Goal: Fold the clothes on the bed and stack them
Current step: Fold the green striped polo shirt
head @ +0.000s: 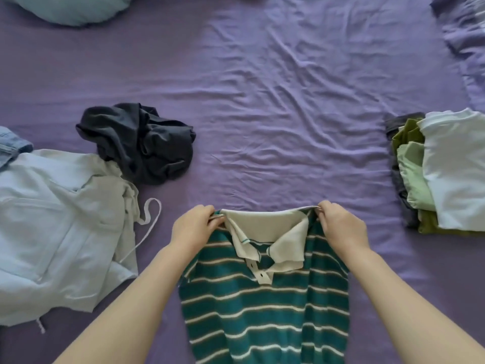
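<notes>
A green polo shirt point(265, 306) with white stripes and a cream collar hangs in front of me, over the near part of the purple bed point(275, 101). My left hand point(194, 224) pinches its left shoulder and my right hand point(338, 224) pinches its right shoulder, both beside the collar. A stack of folded clothes point(443, 172), white on top with green and dark pieces under it, sits at the right. A crumpled dark garment point(139, 143) lies at the left. A pale blue garment point(60, 227) with a white drawstring is spread loosely at the far left.
A light blue pillow point(70, 7) lies at the top left. A denim piece point(11, 144) peeks out at the left edge. Bunched purple bedding point(464, 35) rises at the top right. Wrinkled sheet stretches across the middle of the bed.
</notes>
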A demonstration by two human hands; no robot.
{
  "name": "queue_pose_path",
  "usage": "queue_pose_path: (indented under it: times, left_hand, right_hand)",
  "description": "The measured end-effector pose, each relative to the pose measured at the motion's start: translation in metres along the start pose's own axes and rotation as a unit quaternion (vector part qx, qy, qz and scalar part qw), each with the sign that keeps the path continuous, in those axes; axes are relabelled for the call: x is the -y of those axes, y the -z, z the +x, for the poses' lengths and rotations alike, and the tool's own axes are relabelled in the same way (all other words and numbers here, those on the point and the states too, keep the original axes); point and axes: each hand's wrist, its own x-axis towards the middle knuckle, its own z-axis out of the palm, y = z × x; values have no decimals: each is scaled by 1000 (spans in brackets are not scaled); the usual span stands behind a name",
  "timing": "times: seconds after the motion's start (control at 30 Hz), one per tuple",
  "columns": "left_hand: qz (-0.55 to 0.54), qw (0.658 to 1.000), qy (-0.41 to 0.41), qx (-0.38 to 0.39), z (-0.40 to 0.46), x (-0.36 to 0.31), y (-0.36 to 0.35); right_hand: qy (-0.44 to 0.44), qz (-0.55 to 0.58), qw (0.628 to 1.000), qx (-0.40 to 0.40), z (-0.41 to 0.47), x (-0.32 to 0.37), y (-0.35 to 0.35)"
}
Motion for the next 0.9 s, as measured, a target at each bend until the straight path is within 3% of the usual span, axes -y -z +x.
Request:
queue_pose_path:
  times: [0.07,0.2,0.27,0.33,0.43,0.57,0.63,0.73,0.83,0.9]
  left_hand:
    - [37,997,-39,-63,2,-10,-7]
    - [10,975,-170,-146,-8,-43,-27]
    - [28,973,-191,-122,-10,-57,-37]
    - [77,983,-159,-50,-9,-65,-43]
    - [125,983,-133,22,-4,-63,-47]
    - [71,990,-115,-27,-4,-54,-36]
    - [44,994,-93,-31,-2,-51,-30]
    - [-93,995,-41,-16,3,-51,-17]
    - [-269,963,27,7,14,-53,0]
    - [-321,946,54,-14,29,-57,12]
  right_hand:
    - [38,-24,999,-12,1,5,-6]
    - [187,36,978,-83,-10,25,-18]
    - [254,63,965,-21,-16,38,-23]
    - [276,29,958,76,-22,45,-32]
    - [267,-7,958,102,-24,42,-39]
    - [134,188,973,30,-19,33,-23]
    - [98,211,972,16,-15,31,-17]
    - [127,199,972,17,-12,32,-12]
    - [146,200,969,17,-5,34,-10]
    - [109,247,963,16,6,35,-6]
